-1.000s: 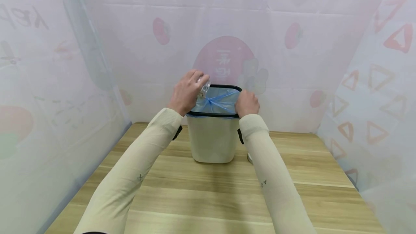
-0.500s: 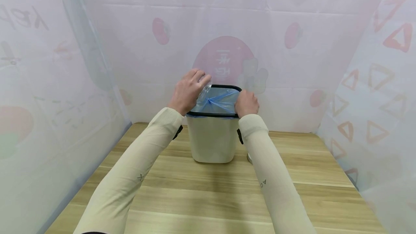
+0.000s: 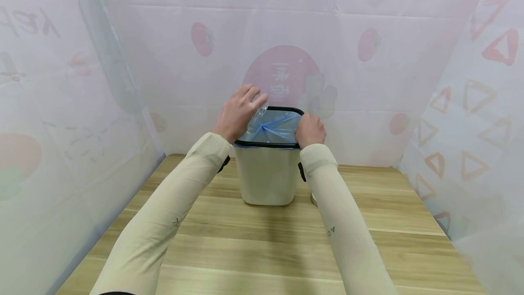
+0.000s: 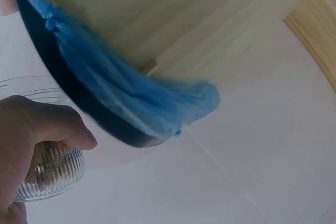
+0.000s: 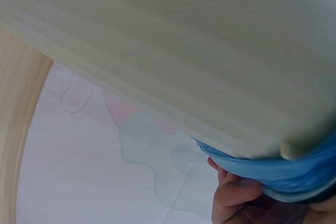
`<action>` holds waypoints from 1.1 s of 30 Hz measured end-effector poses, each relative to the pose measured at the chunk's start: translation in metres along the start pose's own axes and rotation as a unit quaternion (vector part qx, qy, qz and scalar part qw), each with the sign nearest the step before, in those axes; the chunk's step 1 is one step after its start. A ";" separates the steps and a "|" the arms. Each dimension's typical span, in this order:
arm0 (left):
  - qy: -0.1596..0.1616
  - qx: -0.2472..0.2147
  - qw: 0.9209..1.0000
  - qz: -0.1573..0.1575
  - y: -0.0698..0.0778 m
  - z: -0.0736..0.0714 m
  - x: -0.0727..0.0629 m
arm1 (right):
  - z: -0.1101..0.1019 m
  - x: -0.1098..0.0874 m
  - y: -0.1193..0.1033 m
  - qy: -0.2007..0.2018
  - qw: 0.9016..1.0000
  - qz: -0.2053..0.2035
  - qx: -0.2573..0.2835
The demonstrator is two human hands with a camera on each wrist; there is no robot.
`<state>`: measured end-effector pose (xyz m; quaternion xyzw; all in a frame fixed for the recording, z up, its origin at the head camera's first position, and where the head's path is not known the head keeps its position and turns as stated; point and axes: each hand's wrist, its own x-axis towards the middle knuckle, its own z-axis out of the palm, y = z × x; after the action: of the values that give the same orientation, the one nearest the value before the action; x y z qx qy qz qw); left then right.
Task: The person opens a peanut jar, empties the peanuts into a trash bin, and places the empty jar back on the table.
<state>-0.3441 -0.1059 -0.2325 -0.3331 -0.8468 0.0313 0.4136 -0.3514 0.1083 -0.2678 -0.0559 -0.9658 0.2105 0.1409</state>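
A cream trash bin with a black rim stands upright on the table, lined with a blue plastic bag. Over its left side, my left hand holds a clear glass jar, tilted. In the left wrist view, the ribbed jar shows brown contents, too blurred to identify, beside the thumb. My right hand grips the bin's rim at the right. The right wrist view has its fingers curled at the rim and bag edge. The bin's inside bottom is hidden.
A small round thing with a metallic edge lies on the wooden table, partly hidden by the right forearm. Light printed curtains enclose the table at the back and both sides.
My left hand has risen slightly and shifted a little right, taking the jar with it. The right hand stays on the bin's rim, and the bin has hardly moved.
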 end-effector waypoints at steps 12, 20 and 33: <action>0.002 0.037 0.999 0.025 0.002 -0.003 0.007 | -0.003 -0.002 0.000 0.002 1.000 -0.003 0.004; -0.067 0.105 0.987 0.101 0.003 0.002 -0.002 | -0.002 -0.002 0.000 0.000 1.000 -0.002 0.000; -0.044 0.094 0.991 0.083 -0.002 -0.004 0.002 | -0.003 -0.002 0.000 0.004 1.000 -0.004 0.004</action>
<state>-0.3428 -0.1075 -0.2277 -0.3605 -0.8270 0.1596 0.4008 -0.3483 0.1092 -0.2656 -0.0524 -0.9645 0.2137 0.1463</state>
